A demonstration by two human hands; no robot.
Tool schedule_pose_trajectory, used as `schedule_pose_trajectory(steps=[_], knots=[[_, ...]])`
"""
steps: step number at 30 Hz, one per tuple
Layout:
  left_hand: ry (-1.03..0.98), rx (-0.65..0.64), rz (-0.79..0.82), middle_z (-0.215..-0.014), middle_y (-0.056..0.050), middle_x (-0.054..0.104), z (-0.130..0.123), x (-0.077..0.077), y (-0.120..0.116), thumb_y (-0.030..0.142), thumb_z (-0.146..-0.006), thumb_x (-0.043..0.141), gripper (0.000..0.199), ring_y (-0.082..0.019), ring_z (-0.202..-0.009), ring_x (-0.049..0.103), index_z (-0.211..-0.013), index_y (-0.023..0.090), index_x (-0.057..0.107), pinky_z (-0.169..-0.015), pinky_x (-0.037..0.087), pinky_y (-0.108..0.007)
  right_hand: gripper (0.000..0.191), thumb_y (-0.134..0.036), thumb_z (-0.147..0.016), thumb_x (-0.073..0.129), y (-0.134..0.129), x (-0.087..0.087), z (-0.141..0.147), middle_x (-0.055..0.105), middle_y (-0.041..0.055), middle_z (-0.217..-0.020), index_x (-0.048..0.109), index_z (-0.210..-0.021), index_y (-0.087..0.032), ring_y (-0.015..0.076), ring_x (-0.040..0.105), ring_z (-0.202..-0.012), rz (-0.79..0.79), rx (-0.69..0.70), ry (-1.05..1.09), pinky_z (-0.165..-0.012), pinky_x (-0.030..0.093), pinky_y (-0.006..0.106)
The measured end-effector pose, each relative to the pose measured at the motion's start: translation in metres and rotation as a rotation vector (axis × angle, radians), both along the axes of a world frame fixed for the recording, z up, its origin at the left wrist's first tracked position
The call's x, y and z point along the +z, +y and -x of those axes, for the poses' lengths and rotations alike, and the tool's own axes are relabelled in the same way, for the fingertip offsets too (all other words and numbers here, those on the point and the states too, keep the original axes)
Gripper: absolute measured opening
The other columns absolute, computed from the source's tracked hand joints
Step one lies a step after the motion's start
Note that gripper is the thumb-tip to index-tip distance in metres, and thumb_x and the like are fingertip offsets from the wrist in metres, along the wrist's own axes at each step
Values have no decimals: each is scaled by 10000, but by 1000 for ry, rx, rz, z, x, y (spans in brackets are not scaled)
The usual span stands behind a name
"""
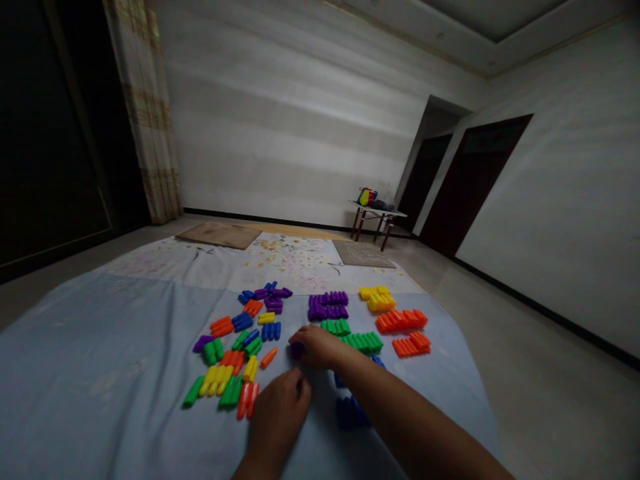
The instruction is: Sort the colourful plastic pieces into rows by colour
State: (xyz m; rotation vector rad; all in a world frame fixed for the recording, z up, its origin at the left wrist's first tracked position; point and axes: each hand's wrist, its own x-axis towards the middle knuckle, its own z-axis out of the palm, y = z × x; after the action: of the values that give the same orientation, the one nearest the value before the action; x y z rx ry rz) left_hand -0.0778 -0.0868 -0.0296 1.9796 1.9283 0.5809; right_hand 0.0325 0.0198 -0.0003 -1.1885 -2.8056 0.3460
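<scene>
My right hand reaches over the middle of the cloth, its fingers closed on a purple plastic block. Below it, my left hand rests with curled fingers; whatever they may hold is hidden. Just left of that hand lie orange-red blocks, a green block and yellow blocks. A single orange block sits between the mixed pile and my right hand. Past my right hand are rows of green blocks and purple blocks. My right forearm partly covers dark blue blocks.
Orange blocks and yellow blocks form groups at the right. Blue blocks lie among the mixed colours at left. A brown mat and a grey-brown mat lie at the far edge. A small table stands beyond.
</scene>
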Motion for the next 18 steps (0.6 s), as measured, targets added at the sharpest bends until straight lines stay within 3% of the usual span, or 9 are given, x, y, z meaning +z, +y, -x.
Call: schedule_pose_trajectory(steps=[8,13,18], knots=[[-28,-6,8,-772,-15,650,1,0,1,279,-848,336,262,-114,-693,572,-734,202,558,-568,267,-246,476,-212,-664,616,2,-1,-7,609,91,-1080,593,-1139,-196,183,592,-899,23,-94,95,-809,429,265],[-36,-5,-16,-745,-12,639,1,-1,0,277,-851,324,275,-113,-696,567,-717,202,551,-573,266,-248,405,-217,-671,615,9,-2,-4,652,83,-982,636,-1076,-200,217,594,-911,31,-73,34,-795,429,289],[-28,8,-11,-748,-10,642,0,-4,1,281,-845,335,256,-116,-696,571,-713,203,540,-580,269,-252,461,-268,-673,644,11,5,-2,643,82,-1062,605,-1128,-208,223,576,-976,11,4,6,-820,422,286]])
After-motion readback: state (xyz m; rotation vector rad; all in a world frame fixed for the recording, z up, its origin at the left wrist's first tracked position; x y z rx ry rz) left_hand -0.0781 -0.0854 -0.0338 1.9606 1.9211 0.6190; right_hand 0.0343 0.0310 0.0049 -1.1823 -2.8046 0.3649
